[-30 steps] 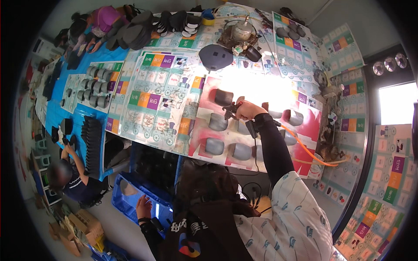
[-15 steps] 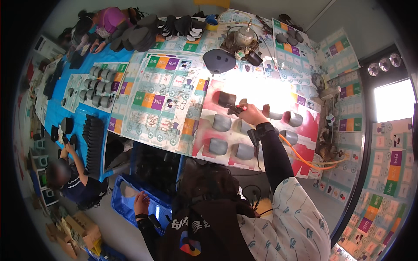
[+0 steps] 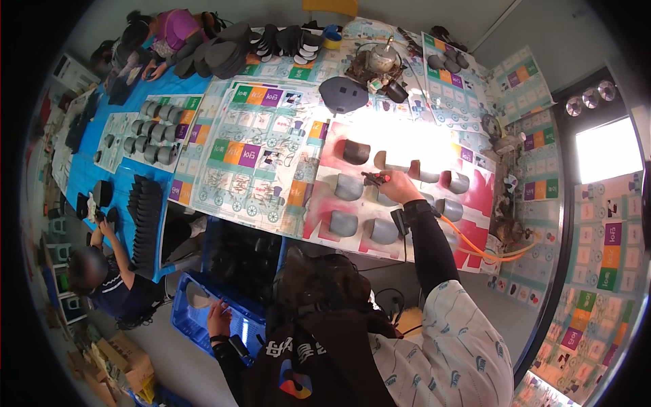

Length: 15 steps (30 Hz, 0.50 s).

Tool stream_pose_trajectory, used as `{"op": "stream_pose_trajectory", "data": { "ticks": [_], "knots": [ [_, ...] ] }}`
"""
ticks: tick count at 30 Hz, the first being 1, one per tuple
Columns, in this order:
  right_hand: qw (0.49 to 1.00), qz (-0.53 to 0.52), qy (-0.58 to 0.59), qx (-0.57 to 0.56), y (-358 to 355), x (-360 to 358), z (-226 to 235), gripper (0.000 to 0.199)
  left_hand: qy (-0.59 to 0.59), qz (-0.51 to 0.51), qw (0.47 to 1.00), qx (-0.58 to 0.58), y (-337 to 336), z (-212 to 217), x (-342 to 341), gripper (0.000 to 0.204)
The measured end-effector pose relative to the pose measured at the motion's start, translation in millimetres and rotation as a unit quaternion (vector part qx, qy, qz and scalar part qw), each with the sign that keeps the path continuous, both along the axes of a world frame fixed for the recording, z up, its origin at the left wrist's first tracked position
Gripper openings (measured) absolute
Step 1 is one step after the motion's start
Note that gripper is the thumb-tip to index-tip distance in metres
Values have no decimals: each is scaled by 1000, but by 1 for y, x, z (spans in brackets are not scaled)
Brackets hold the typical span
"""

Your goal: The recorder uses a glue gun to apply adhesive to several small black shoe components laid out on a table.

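Observation:
My right hand (image 3: 404,188) grips a small dark spray gun with a red part (image 3: 377,178), pointed leftward over the table. An orange hose (image 3: 475,249) runs off to the right behind my wrist. Below and around the hand, several curved grey pieces (image 3: 349,187) stand on a board (image 3: 319,216) stained red and grey. A darker piece (image 3: 356,152) sits beyond the tool. Down at the left, my left hand (image 3: 219,318) is raised over the rim of a blue crate (image 3: 182,313), fingers loosely bent and apart, nothing visible in them.
A grey cap-like panel (image 3: 343,95) and a metal pot (image 3: 382,61) lie farther back. Strong light washes out the board's far side. Two co-workers sit left, one in purple (image 3: 178,28), one in dark clothes (image 3: 129,293), by a blue table (image 3: 121,182) with grey pieces.
My right hand and the spray gun have come slightly nearer to me, uncovering a curved piece behind them. The left hand stays about where it was, its fingers slightly shifted.

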State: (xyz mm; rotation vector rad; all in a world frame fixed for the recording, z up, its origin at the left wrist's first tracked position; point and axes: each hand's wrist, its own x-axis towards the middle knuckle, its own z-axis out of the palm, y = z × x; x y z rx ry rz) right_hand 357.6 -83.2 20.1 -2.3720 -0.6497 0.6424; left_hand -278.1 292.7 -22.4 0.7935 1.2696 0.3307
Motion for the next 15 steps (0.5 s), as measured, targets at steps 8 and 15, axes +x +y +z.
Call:
{"op": "stream_pose_trajectory", "data": {
  "ticks": [8,15],
  "knots": [
    [998,48,11,46,17,-53,17,22,19,-89,993,81,19,-25,-29,25],
    [997,-5,-71,34,28,-54,34,27,2,-37,998,54,25,-21,-26,26]
  ]
}}
